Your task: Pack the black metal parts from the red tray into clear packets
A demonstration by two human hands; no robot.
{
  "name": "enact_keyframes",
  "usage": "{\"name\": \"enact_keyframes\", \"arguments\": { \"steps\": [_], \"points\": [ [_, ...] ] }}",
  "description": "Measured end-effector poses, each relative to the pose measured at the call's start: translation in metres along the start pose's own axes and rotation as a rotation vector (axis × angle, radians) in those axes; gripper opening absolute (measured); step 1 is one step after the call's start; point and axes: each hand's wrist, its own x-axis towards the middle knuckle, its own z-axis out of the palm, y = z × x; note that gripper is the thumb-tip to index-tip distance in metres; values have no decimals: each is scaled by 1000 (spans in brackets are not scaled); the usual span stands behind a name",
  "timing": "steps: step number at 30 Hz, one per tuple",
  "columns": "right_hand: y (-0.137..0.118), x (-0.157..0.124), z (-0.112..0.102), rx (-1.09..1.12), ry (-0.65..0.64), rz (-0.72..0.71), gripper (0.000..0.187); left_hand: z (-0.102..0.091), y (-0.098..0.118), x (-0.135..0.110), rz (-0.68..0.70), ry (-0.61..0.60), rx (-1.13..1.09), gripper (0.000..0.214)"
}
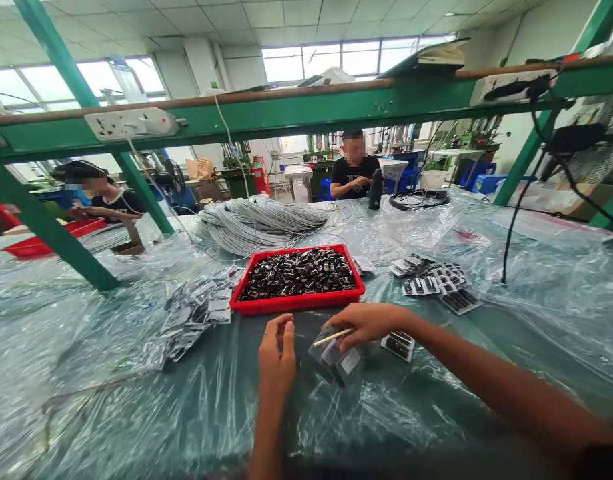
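Observation:
My right hand (pixel 369 325) is closed on a thin pale yellow stick (pixel 332 337), which points left. Below its fingers lie small clear plastic pouches (pixel 348 362), one with a white label; whether the fingertips also pinch one is hidden. To the left, my left hand (pixel 277 357) is raised over the table with its fingers loosely bent and thumb apart, and no object shows in it. Just beyond both hands stands a red tray (pixel 299 304) heaped with small black parts with metal ends (pixel 296 273). Beside my right wrist is a pack of black parts (pixel 399 346).
A pile of small packets (pixel 196 317) lies left of the tray, and several filled packs (pixel 439 283) lie right. Behind it is a grey cable coil (pixel 259 223). Plastic sheeting (pixel 211 407) covers the table. A green beam (pixel 286 113) crosses above; a black cable (pixel 516 220) hangs right. Two people sit beyond.

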Motion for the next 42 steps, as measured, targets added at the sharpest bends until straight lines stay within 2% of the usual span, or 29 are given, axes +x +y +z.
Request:
{"name": "enact_keyframes", "arguments": {
  "steps": [2, 3, 4, 6, 8, 10, 13, 15, 17, 18, 19, 20, 23, 24, 26, 30, 35, 39, 42],
  "points": [
    [-5, 22, 9, -18, -118, -68, 48, -10, -5, -21, -16, 47, 82, 27],
    [-9, 27, 14, -62, -137, -82, 48, -16, -8, -29, 0, 39, 125, 27],
    [-13, 29, 20, -106, -94, -74, 46, -21, -10, -35, 27, -5, 163, 28],
    [-22, 21, 32, -182, -46, -40, 45, -30, -15, -42, 97, -192, 225, 35],
    [-26, 3, 44, -276, -68, 17, 53, -37, -20, -45, 142, -387, 289, 40],
    [-20, -14, 54, -371, -110, 68, 60, -42, -23, -47, 166, -492, 357, 37],
    [-1, -27, 57, -430, -98, 115, 61, -49, -25, -53, 201, -506, 448, 30],
    [6, -25, 54, -425, 18, 162, 54, -50, -23, -59, 205, -471, 493, 27],
    [1, -17, 54, -294, 201, 122, 36, -46, -19, -64, 193, -419, 527, 25],
    [-6, -11, 56, -148, 283, 65, 27, -42, -17, -66, 185, -396, 540, 24],
    [-15, -4, 59, 52, 350, 10, 26, -36, -15, -67, 174, -373, 549, 25],
    [-25, 4, 64, 289, 395, -30, 33, -31, -13, -67, 157, -351, 552, 29],
    [-46, 36, 86, 1014, 418, -39, 50, -16, -9, -64, 58, -260, 534, 56],
    [-48, 46, 94, 1188, 407, -41, 51, -12, -9, -62, 17, -233, 523, 64],
    [-49, 64, 108, 1402, 382, -50, 53, -8, -11, -60, -48, -198, 501, 74],
    [-43, 80, 128, 1532, 415, -45, 56, -7, -13, -60, -70, -161, 446, 69],
    [-48, 80, 140, 1451, 445, -100, 55, -7, -15, -61, -46, -134, 381, 48],
    [-53, 70, 141, 1441, 389, -68, 52, -7, -17, -61, -2, -118, 380, 36],
    [-53, 52, 136, 1410, 237, -19, 51, -7, -18, -63, 20, -127, 422, 33]
  ]
}}
